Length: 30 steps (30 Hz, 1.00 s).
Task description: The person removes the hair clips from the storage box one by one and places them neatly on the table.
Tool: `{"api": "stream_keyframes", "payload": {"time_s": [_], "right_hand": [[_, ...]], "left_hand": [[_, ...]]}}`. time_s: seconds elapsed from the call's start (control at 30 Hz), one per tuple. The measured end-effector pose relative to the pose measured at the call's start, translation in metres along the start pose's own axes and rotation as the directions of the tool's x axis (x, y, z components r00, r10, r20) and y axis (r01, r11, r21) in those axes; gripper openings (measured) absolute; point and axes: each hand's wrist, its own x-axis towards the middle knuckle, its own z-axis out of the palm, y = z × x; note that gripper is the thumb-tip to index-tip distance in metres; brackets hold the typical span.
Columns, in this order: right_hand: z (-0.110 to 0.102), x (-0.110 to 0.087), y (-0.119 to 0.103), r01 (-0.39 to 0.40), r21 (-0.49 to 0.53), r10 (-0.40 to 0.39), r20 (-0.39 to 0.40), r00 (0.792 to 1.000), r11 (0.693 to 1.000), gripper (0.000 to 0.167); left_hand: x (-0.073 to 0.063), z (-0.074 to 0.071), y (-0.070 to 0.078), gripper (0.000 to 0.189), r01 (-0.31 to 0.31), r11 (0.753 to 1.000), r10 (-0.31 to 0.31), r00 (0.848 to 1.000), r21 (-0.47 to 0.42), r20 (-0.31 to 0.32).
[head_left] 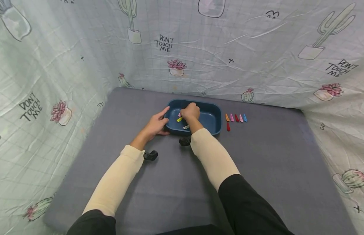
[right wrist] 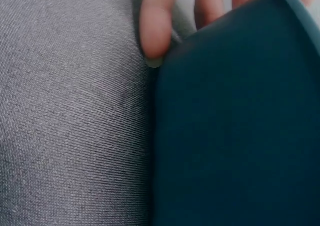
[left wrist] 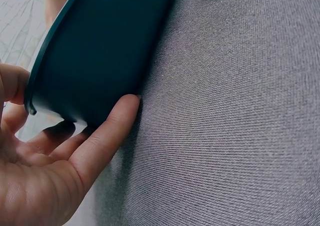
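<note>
A dark blue rectangular tub (head_left: 212,119) lies on the grey table. My left hand (head_left: 155,125) grips its left end; in the left wrist view the thumb (left wrist: 107,136) presses the near side and the other fingers spread round the end up to the rim. My right hand (head_left: 190,112) reaches down inside the tub with bent fingers. Its fingertips are hidden, so anything between them cannot be seen. Beside it in the tub lie a pink hair clip (head_left: 179,114), a yellow one (head_left: 179,119) and a whitish one (head_left: 186,127). The right wrist view shows only the left fingers (right wrist: 156,30) at the tub's corner.
Right of the tub, several hair clips stand in a row, from an orange clip (head_left: 227,117) to a blue clip (head_left: 245,117). A red clip (head_left: 228,126) lies below the row's left end. Patterned cloth (head_left: 199,71) hangs behind and at both sides of the table (head_left: 273,163).
</note>
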Motion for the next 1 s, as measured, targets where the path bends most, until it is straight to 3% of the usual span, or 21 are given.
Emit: {"api": "stream_keyframes", "payload": {"time_s": [0.37, 0.53, 0.8, 1.0], "right_hand": [[0.0, -0.003, -0.002, 0.007, -0.053, -0.007, -0.01, 1.0, 0.999, 0.029], [0.007, 0.006, 0.002, 0.026, -0.083, -0.024, 0.029, 0.999, 0.996, 0.026], [0.003, -0.004, -0.008, 0.029, -0.118, -0.016, 0.108, 0.994, 0.993, 0.03], [0.001, -0.006, -0.009, 0.058, -0.114, -0.045, 0.111, 0.993, 0.992, 0.028]], "left_hand": [[0.001, -0.001, -0.001, 0.066, -0.004, 1.0, 0.004, 1.0, -0.012, 0.008], [0.0, -0.001, -0.002, 0.066, 0.0, 1.0, 0.0, 1.0, -0.01, 0.006], [0.0, 0.001, -0.001, 0.065, -0.01, 1.0, 0.01, 1.0, 0.003, 0.01], [0.0, -0.001, 0.0, 0.065, -0.006, 1.0, 0.006, 1.0, -0.012, 0.013]]}}
